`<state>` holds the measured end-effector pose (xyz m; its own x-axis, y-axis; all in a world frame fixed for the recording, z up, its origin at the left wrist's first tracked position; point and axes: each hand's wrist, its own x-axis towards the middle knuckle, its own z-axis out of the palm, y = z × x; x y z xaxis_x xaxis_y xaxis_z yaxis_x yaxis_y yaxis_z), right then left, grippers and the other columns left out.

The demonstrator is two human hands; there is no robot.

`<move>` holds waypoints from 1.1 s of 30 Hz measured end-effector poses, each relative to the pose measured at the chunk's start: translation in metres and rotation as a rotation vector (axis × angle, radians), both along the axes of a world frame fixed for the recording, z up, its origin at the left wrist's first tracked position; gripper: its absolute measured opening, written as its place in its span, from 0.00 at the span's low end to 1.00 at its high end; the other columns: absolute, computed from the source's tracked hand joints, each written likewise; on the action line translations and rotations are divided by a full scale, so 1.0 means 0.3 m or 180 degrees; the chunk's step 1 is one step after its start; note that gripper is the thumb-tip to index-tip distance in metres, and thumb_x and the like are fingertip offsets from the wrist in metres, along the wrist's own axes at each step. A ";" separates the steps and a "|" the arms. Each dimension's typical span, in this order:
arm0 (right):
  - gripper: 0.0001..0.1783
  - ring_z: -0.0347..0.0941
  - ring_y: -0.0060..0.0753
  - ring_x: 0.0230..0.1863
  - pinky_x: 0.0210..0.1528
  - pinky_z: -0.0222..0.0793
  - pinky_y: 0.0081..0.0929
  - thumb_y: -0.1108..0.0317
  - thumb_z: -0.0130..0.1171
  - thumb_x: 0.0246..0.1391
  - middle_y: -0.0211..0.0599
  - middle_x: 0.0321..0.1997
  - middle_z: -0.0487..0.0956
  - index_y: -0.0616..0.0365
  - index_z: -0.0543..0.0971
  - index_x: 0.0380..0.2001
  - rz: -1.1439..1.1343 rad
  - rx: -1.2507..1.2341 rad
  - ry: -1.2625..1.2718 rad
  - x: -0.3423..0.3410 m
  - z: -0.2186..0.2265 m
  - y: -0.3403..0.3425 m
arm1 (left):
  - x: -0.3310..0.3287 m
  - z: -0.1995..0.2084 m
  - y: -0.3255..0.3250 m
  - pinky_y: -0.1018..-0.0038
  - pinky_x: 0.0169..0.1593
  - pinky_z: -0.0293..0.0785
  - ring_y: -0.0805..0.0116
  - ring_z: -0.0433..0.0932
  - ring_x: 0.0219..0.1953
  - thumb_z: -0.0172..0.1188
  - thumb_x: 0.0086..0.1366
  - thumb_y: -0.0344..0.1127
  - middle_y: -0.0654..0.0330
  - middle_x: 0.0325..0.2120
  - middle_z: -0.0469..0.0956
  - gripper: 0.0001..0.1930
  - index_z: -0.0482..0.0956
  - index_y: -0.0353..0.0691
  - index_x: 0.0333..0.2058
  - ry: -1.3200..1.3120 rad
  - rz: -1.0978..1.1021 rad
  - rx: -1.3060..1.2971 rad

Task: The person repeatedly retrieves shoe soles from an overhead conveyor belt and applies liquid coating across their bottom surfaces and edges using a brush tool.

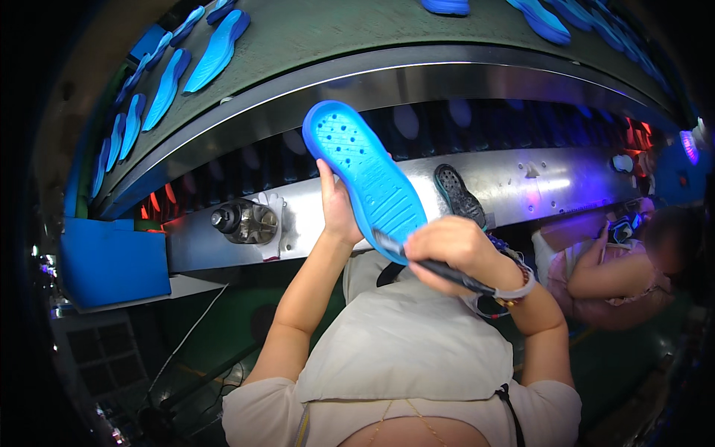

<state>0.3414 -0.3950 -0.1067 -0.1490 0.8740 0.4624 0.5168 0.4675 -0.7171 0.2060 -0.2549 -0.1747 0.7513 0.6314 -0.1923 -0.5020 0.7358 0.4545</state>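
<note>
A bright blue shoe sole (pixel 372 175) is held up slanting over the metal ledge, its dotted heel part at the upper left and its toe part toward me. My left hand (pixel 337 203) grips it along the left edge, the thumb on the rim and the other fingers hidden behind. In my right hand (pixel 454 247) is a brush (pixel 454 276) with a black handle, the fingers closed round it. Its pale tip is motion-blurred and lies over the toe end of the sole; whether it touches, I cannot tell.
On the metal ledge (pixel 514 182) lie a black sole (pixel 457 195) and a clear bottle with a dark top (pixel 244 221) beside a white cloth (pixel 274 212). Beyond runs a green conveyor belt (pixel 335 33) carrying several blue soles (pixel 167 88). Another person (pixel 614 268) sits at the right.
</note>
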 end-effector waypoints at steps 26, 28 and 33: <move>0.10 0.72 0.39 0.43 0.49 0.67 0.34 0.76 0.59 0.43 0.53 0.38 0.76 0.67 0.75 0.32 -0.0088 -0.0859 0.3108 0.056 -0.031 -0.008 | -0.018 0.208 0.039 0.50 0.56 0.57 0.44 0.63 0.53 0.33 0.57 0.68 0.44 0.53 0.60 0.43 0.53 0.34 0.57 -0.0957 -0.0044 -0.0395; 0.10 0.73 0.39 0.42 0.49 0.67 0.34 0.76 0.59 0.44 0.53 0.38 0.76 0.67 0.75 0.32 -0.0264 -0.0923 0.3693 0.011 -0.033 0.007 | 0.009 0.230 -0.064 0.47 0.56 0.56 0.46 0.63 0.54 0.34 0.57 0.67 0.45 0.55 0.58 0.43 0.49 0.35 0.59 -0.0385 0.0075 0.0469; 0.10 0.73 0.31 0.41 0.46 0.67 0.24 0.80 0.56 0.45 0.47 0.37 0.77 0.68 0.75 0.34 -0.0464 -0.0627 0.2795 -0.071 0.004 -0.019 | -0.011 0.142 -0.061 0.49 0.56 0.58 0.45 0.65 0.52 0.35 0.59 0.62 0.43 0.53 0.61 0.39 0.51 0.35 0.58 -0.0103 -0.0064 0.0615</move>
<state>0.3202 -0.4008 -0.1055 0.3044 0.9318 0.1977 -0.2084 0.2677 -0.9407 0.2028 -0.2731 -0.1320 0.7679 0.6390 -0.0446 -0.5047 0.6464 0.5722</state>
